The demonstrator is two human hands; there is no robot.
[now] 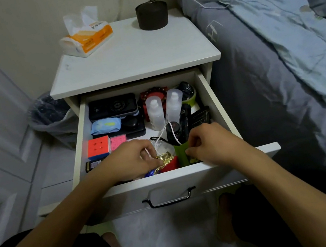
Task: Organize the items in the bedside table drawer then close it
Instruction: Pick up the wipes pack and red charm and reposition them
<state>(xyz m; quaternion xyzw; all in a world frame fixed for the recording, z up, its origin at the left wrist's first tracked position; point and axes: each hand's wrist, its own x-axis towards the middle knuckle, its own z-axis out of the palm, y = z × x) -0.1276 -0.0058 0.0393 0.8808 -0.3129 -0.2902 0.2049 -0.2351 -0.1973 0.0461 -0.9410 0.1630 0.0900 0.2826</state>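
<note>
Drawer (188, 171) open, lower centre of frame; left hand (129, 162) pinches gold foil trinket (165, 158); right hand (209, 143) pinches green pouch (181, 152); both probably light, soft; foil crushable, so take by edges.

Dim, flat indoor light; soft shadows; wide-angle bending at edges.

We see the drawer (83, 124) crowded throughout; only a bare strip at frame centre, beside the bottles (155, 111), offers passage.
</note>
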